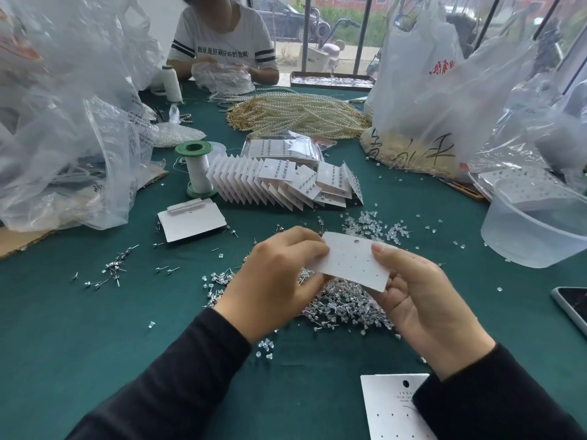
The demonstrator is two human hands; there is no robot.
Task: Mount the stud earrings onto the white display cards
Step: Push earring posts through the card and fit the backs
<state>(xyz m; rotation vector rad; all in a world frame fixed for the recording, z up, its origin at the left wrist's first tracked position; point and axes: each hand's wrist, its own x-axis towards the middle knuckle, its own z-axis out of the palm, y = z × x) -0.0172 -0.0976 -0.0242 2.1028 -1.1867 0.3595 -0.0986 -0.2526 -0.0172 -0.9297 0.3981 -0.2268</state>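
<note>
Desk (pixel 95 312): green cloth, crowded. Clear bags (pixel 63 122) heaped at left; a white bag (pixel 428 90) stands far right. Pearl strands (pixel 298 112) are piled at the far centre. A second person (pixel 222 36) sits across the desk. A translucent tub (pixel 533 223) sits at right, and a phone (pixel 571 309) lies at the right edge.

Filled cards (pixel 279 182) lie fanned in an overlapping row at mid-desk, with a green-capped spool (pixel 197 168) upright just left of them. Blank cards (pixel 190 223) are stacked left of centre. A spare card (pixel 390 408) lies flat at the near edge, partly under the right sleeve.

Left hand (pixel 279 274): fingers curled, grip pinching the left short edge of the card (pixel 352 265).
Right hand (pixel 422 300): thumb on top near the right short edge, fingers beneath; grip closed on the same card.

The card is held off the desk, between the two grips, above the studs (pixel 343 309). It spans the gap between the hands, and each grip takes one end only.
Orientation: the long axis runs left to right and dips slightly toward the right. The hang hole is on the far long edge, pointing away from the person. The punched face is turned up, and its rows of small holes follow the long axis. I see no stud seated in it.

The studs lie in a loose heap directly under the hands, with strays scattered leftward. Clear backs (pixel 374 223) are strewn just beyond the card.
</note>
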